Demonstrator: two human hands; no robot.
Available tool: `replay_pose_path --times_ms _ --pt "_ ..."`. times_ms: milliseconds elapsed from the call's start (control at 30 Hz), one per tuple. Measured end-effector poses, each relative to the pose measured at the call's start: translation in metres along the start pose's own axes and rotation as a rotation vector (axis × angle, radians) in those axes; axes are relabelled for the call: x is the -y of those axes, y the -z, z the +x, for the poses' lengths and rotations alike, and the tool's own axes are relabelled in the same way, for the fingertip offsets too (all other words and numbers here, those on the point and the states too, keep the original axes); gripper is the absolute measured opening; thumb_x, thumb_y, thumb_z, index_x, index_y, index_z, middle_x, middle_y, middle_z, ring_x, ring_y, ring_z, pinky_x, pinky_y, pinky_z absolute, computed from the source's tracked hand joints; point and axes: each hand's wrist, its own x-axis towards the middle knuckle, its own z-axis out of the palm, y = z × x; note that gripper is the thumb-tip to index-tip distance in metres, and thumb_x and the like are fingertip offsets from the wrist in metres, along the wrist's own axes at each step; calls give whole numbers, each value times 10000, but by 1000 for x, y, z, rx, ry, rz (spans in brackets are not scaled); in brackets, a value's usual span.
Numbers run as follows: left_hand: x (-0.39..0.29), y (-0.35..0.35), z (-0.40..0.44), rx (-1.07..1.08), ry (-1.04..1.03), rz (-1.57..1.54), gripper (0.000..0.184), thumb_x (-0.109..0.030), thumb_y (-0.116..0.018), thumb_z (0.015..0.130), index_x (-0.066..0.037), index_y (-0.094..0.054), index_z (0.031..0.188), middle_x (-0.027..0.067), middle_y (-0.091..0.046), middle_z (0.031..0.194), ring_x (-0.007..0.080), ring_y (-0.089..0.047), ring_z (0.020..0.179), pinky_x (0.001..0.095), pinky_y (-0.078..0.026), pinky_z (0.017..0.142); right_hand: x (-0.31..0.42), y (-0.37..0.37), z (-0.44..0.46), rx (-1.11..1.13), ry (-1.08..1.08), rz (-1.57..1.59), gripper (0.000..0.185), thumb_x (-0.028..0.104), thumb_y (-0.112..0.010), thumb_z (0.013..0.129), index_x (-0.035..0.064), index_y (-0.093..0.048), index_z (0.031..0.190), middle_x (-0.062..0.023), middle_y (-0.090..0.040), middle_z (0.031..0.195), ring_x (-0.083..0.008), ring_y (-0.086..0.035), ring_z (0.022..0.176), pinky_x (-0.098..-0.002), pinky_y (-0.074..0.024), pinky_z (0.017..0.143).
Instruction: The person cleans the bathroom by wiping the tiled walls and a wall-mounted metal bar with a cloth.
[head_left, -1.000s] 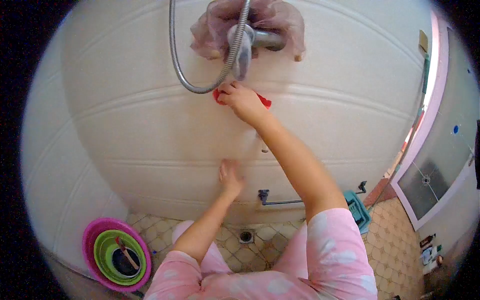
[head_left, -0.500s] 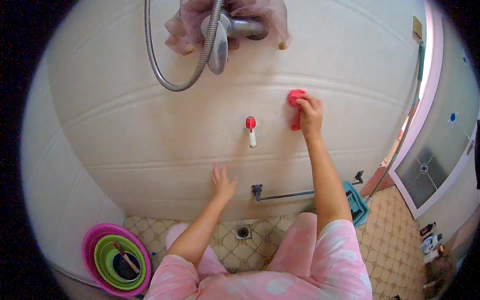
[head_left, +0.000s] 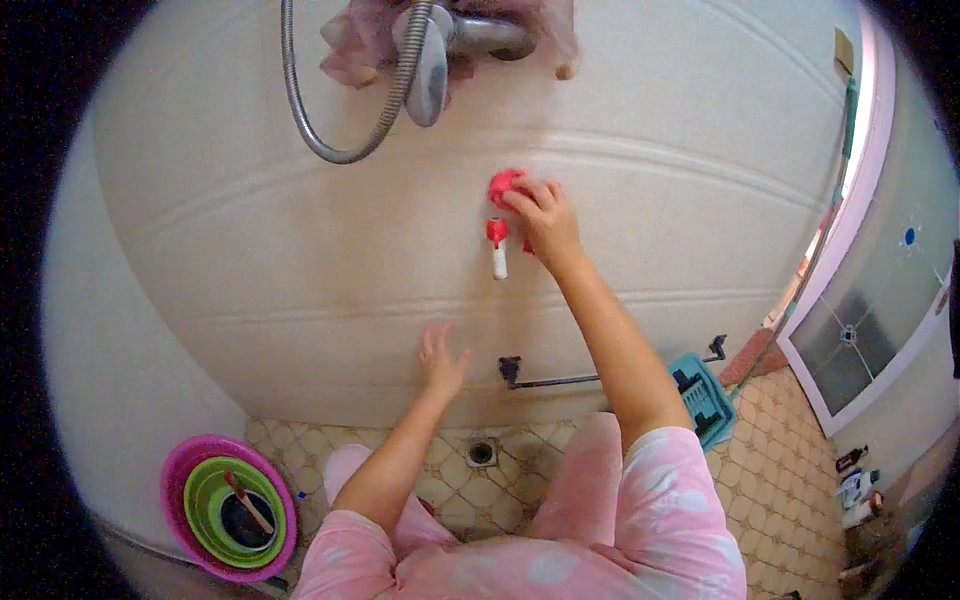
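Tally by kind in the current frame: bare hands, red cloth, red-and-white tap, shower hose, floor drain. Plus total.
Bare hands: 2 (left hand, right hand)
Red cloth: 1
Red-and-white tap: 1
Shower hose: 1
Floor drain: 1
Total: 6

Left of the drain [head_left: 482, 453], a pink tub [head_left: 170, 500] holds a green basin [head_left: 194, 508] with a dark bowl [head_left: 238, 530] inside. High above the drain are a mixer [head_left: 428, 75] and looped hose [head_left: 345, 156]. Right of the drain are a black rail [head_left: 555, 382], a teal tray [head_left: 722, 402] and, well apart, bottles [head_left: 855, 488] and a door [head_left: 848, 335].
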Motion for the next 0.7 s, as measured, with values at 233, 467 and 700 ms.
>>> replay_pose_path --times_ms 233,467,700 --pt "-15 -13 -13 62 58 20 662 -218 -660 734 -165 -356 1320 136 -181 1433 357 -193 1302 469 -211 1048 -65 36 -112 -118 -523 117 371 13 -610 676 111 -569 1031 -114 -524 1089 -318 -490 985 -394 -413 855" --pt "13 -50 -10 53 -91 -33 662 -197 -652 740 -129 -341 1321 174 -162 1426 379 -216 1289 456 -239 1038 -114 79 -204 -303 -807 -375 378 -103 -507 698 25 -499 1053 -180 -470 1065 -354 -458 1008 -412 -381 896" --pt "0 -44 -13 -35 -148 -81 622 -105 -649 714 -108 -373 1271 209 -198 1379 387 -232 1274 444 -249 1031 -99 65 -194 -542 -1249 -319 370 -104 -497 707 4 -462 1059 -205 -436 1071 -365 -445 1031 -419 -360 918"
